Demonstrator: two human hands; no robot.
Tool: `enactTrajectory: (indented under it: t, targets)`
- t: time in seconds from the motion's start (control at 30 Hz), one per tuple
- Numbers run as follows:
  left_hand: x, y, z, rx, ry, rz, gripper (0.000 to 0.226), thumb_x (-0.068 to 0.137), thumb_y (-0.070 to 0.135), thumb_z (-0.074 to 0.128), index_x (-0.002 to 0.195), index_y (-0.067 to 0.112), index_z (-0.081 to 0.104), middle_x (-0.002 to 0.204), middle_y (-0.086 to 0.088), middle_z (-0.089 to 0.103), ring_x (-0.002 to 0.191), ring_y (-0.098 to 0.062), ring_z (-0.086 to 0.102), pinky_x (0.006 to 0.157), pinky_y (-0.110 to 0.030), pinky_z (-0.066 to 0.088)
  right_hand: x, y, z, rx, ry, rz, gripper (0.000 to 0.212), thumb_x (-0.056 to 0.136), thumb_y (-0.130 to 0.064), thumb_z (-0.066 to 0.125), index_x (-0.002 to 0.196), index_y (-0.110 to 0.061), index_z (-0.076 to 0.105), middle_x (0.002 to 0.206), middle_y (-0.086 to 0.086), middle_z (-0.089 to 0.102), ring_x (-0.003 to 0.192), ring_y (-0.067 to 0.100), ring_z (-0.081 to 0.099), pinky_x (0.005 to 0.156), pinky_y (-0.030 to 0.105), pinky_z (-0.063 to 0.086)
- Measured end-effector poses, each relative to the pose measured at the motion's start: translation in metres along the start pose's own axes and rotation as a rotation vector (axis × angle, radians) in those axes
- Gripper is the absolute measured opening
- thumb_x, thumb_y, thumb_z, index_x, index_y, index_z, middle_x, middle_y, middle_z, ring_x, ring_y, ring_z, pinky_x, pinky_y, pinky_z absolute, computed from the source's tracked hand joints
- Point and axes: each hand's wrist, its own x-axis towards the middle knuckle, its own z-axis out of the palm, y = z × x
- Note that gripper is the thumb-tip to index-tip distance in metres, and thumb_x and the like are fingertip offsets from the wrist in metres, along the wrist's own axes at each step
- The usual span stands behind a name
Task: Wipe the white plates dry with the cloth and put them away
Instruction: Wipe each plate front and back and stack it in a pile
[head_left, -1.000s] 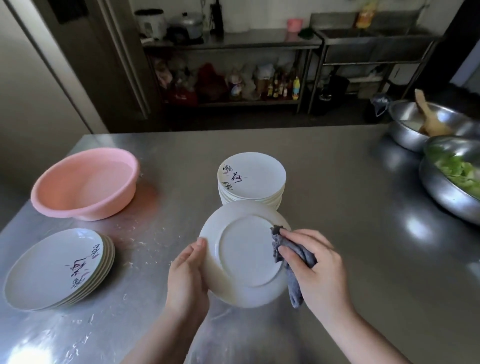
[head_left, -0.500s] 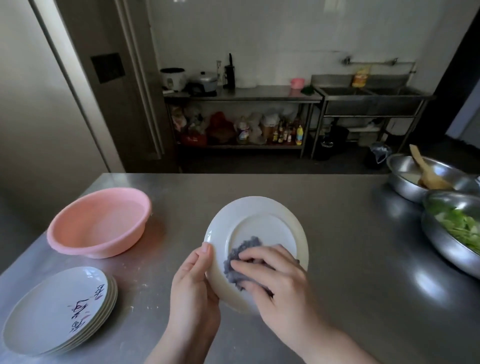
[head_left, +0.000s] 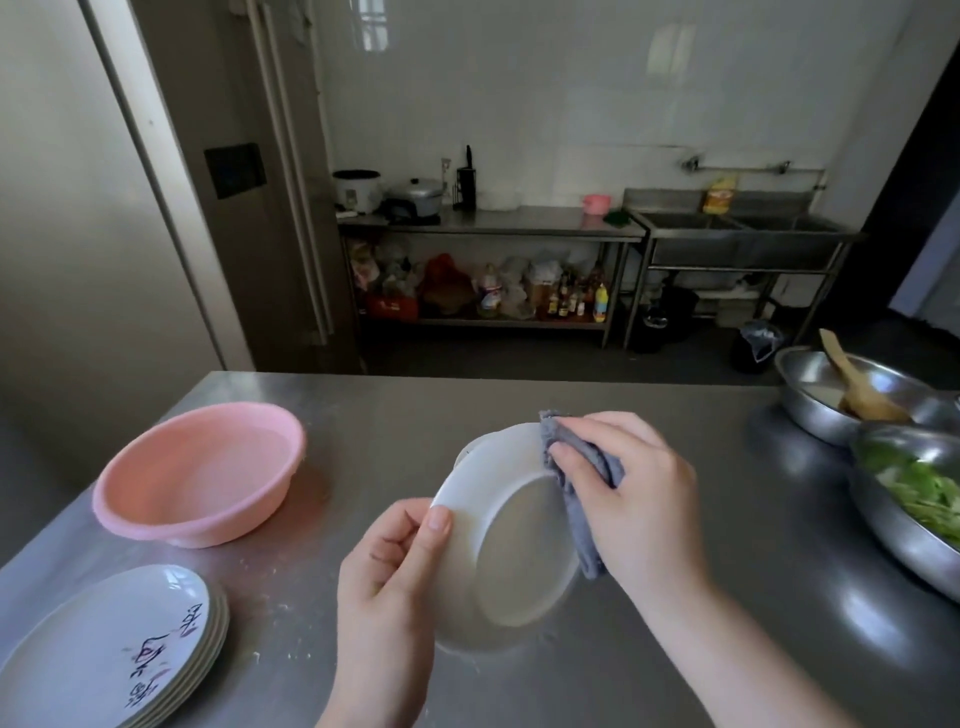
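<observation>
From the head view, a smooth round white plate (head_left: 511, 540) is held tilted above the brushed stainless-steel bench (head_left: 649, 415), its underside with the raised circular foot ring turned toward the camera. The left hand (head_left: 387, 582) grips the plate's left rim, the thumb pressed flat on the back of the rim and the other fingers curled behind it. The right hand (head_left: 631, 493) holds a soft, crumpled grey cloth (head_left: 582, 478), its fingers curled round the fabric and pressing it against the plate's upper right edge; a loose end of the cloth hangs down over the rim.

At the lower left corner a stack of glossy white plates (head_left: 111, 654) lies flat on the bench, the top one marked with dark and reddish brush-like characters. Behind that stack stands a round, matte pink plastic basin (head_left: 200, 473), shallow and wide-lipped. At the right edge sit two shiny metal bowls: the far bowl (head_left: 810, 395) carries a wooden spatula (head_left: 857, 387), the near bowl (head_left: 904, 514) holds chopped green leafy vegetables. The bench surface shows faint white specks and dull reflections. Across the room stand a steel shelf table with pots and bottles and a steel double sink (head_left: 743, 234).
</observation>
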Motion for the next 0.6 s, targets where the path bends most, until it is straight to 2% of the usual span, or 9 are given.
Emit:
enactTrajectory:
  t: [0.13, 0.17, 0.27, 0.33, 0.47, 0.5, 0.6]
  targets:
    - [0.006, 0.006, -0.001, 0.039, -0.063, 0.018, 0.018, 0.078, 0.031, 0.067, 0.074, 0.014, 0.071, 0.067, -0.004, 0.067, 0.058, -0.01, 0.057, 0.051, -0.015, 0.044, -0.016, -0.018, 0.013, -0.03, -0.105, -0.239, 0.023, 0.076, -0.014, 0.073, 0.098, -0.02, 0.076, 0.096, -0.012, 0.064, 0.094, 0.007, 0.058, 0.085, 0.014, 0.043]
    - [0.006, 0.007, 0.0, 0.042, -0.068, 0.017, 0.019, 0.078, 0.032, 0.068, 0.075, 0.013, 0.071, 0.068, -0.005, 0.067, 0.058, -0.011, 0.057, 0.051, -0.015, 0.045, -0.014, -0.018, 0.013, -0.01, -0.129, -0.25, 0.023, 0.076, -0.014, 0.073, 0.098, -0.02, 0.076, 0.096, -0.012, 0.064, 0.094, 0.007, 0.059, 0.085, 0.015, 0.044]
    - [0.007, 0.009, 0.001, 0.067, -0.068, 0.034, 0.019, 0.08, 0.031, 0.063, 0.074, 0.015, 0.071, 0.066, -0.001, 0.067, 0.057, -0.009, 0.057, 0.051, -0.013, 0.044, 0.005, -0.007, 0.004, 0.033, -0.06, -0.077, 0.022, 0.077, -0.006, 0.075, 0.094, -0.021, 0.077, 0.093, -0.012, 0.066, 0.092, 0.01, 0.062, 0.082, 0.013, 0.044]
    - [0.008, 0.012, 0.002, 0.078, -0.069, 0.034, 0.02, 0.082, 0.031, 0.061, 0.074, 0.015, 0.072, 0.066, -0.002, 0.068, 0.057, -0.009, 0.058, 0.051, -0.014, 0.044, 0.007, -0.01, 0.002, 0.0, -0.036, -0.068, 0.023, 0.078, -0.004, 0.075, 0.094, -0.02, 0.077, 0.093, -0.012, 0.066, 0.092, 0.012, 0.062, 0.082, 0.013, 0.043]
    - [0.008, 0.013, 0.003, 0.09, -0.078, 0.029, 0.022, 0.084, 0.031, 0.06, 0.08, 0.014, 0.074, 0.072, -0.008, 0.07, 0.063, -0.012, 0.06, 0.055, -0.018, 0.047, -0.01, -0.026, 0.014, -0.049, -0.155, -0.324, 0.024, 0.077, -0.012, 0.073, 0.099, -0.021, 0.076, 0.094, -0.012, 0.064, 0.091, 0.009, 0.057, 0.083, 0.017, 0.045]
    - [0.008, 0.013, 0.002, 0.091, -0.075, 0.028, 0.022, 0.084, 0.031, 0.06, 0.081, 0.014, 0.074, 0.072, -0.008, 0.07, 0.063, -0.013, 0.06, 0.055, -0.018, 0.047, -0.007, -0.023, 0.013, -0.03, -0.17, -0.323, 0.024, 0.077, -0.012, 0.074, 0.098, -0.021, 0.076, 0.094, -0.012, 0.064, 0.091, 0.008, 0.057, 0.083, 0.017, 0.045]
    - [0.007, 0.014, 0.001, 0.115, -0.049, 0.027, 0.024, 0.083, 0.034, 0.061, 0.077, 0.014, 0.072, 0.069, -0.005, 0.069, 0.06, -0.011, 0.059, 0.053, -0.017, 0.046, 0.011, -0.012, 0.005, 0.067, -0.107, -0.081, 0.024, 0.078, -0.005, 0.075, 0.092, -0.024, 0.077, 0.092, -0.014, 0.065, 0.09, 0.002, 0.06, 0.081, 0.008, 0.04]
